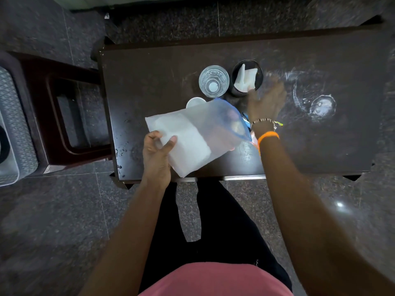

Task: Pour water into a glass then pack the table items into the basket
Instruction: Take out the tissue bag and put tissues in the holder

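Observation:
My left hand [157, 152] grips the lower corner of a translucent white pouch with a blue rim [192, 137], held tilted over the front of the dark table [149, 82]. My right hand [266, 101] is blurred, fingers spread, next to a black cup holding white napkins [246, 76]; it holds nothing that I can see. A clear glass [213, 81] stands upright left of the black cup. A white round item [195, 101] is partly hidden behind the pouch. Small coloured items [245, 118] peek out by my right wrist.
A grey woven basket [12, 129] sits on a dark stool [64, 116] at the far left, beside the table. The table's right half carries white scuff marks [316, 103]. My legs stand at the table's front edge on a speckled stone floor.

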